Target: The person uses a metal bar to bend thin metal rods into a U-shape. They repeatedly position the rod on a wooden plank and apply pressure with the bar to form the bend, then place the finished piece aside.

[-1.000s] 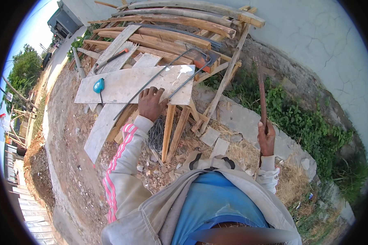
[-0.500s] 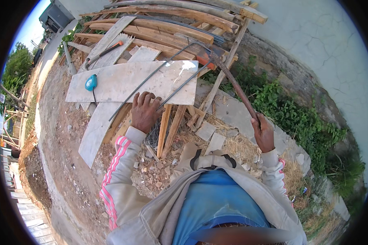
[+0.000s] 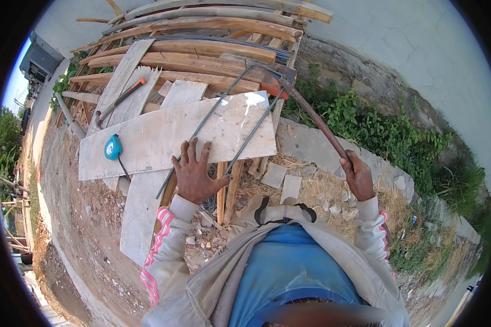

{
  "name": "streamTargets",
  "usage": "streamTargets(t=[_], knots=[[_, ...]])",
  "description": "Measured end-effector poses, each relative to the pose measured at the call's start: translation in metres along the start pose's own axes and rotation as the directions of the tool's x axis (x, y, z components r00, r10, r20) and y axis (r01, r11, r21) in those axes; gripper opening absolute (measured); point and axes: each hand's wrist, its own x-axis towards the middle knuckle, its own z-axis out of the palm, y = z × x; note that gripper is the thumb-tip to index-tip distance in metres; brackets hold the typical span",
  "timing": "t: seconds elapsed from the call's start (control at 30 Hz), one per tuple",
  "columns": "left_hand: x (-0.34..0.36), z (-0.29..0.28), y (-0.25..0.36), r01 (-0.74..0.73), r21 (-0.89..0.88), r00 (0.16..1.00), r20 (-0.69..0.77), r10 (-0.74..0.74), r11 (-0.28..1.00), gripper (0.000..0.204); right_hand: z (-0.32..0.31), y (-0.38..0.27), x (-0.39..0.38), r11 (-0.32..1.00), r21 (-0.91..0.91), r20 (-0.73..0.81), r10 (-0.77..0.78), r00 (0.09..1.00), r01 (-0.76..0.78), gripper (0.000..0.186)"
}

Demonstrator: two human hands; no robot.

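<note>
Lying across the right half of the pale board (image 3: 153, 131), a bent steel rod (image 3: 223, 99) has its curved end beyond the far edge, beside an orange-red block (image 3: 270, 87) near the far right corner, and one leg reaching over the near edge. The left hand (image 3: 198, 177) lies at that near edge, fingers fanned wide between the rod's two legs rather than curled round anything, the thumb just beside the tip of the right leg; the spread palm probably serves to steady rod and board together. The right hand (image 3: 359, 177) has its fingers wrapped tightly round a rusty iron bar (image 3: 316, 120), well away from the bar's head, which meets the rod's bend; holding it so far back likely gives leverage. Toward the board's left end rests a teal tape measure (image 3: 113, 147), seemingly parked out of the rod's way but within reach. Past the far left corner, a hammer (image 3: 123, 101) with an orange-and-black handle lies on other planks, and behind them stretches a stack of timber beams (image 3: 202, 48)
</note>
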Motion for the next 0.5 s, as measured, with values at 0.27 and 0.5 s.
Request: streamTargets(t=[0.27,0.5], knots=[[0.003,-0.001,-0.014,-0.128,-0.052,0.992,-0.015,0.127,0.99,0.1,0.002,-0.037,-0.01,0.995,-0.089,-0.055,0.047,0.997,-0.051,0.025],[0.012,-0.003,-0.021,-0.203,-0.117,0.979,-0.023,0.202,0.972,0.092,0.022,-0.077,-0.029,0.984,-0.132,-0.11,0.104,0.988,-0.118,0.029]])
